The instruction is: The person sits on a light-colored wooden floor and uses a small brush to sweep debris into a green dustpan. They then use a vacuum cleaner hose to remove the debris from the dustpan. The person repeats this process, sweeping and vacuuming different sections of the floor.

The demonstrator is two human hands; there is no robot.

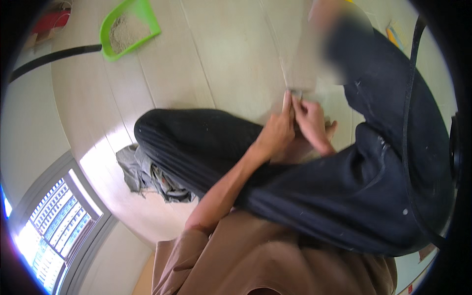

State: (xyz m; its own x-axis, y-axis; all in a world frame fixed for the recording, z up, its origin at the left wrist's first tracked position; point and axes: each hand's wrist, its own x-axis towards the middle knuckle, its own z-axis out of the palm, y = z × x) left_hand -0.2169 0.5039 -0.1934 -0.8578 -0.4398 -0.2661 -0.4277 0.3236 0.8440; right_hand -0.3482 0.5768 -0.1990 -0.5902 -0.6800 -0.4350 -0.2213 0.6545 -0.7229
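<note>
Both of my hands meet low over the pale tile floor (236, 66), between my bent legs. My left hand (278, 131) points forward, with a finger stretched along a floor joint (281, 68). Close against it, my right hand (311, 116) has its fingers pinched on a small tool with a flat greyish blade (298, 93), perhaps a scraper. The blade's end is at or just above the floor beside the joint. The fingers hide most of the tool. Whether my left hand also grips it is unclear.
A green dustpan (155, 30) with greyish powder lies ahead to the left. Grey crumpled cloth (158, 177) is by my left knee (155, 125). A barred window (61, 228) stands at left. A yellow and blue item (394, 37) lies at far right, past my right leg (391, 81).
</note>
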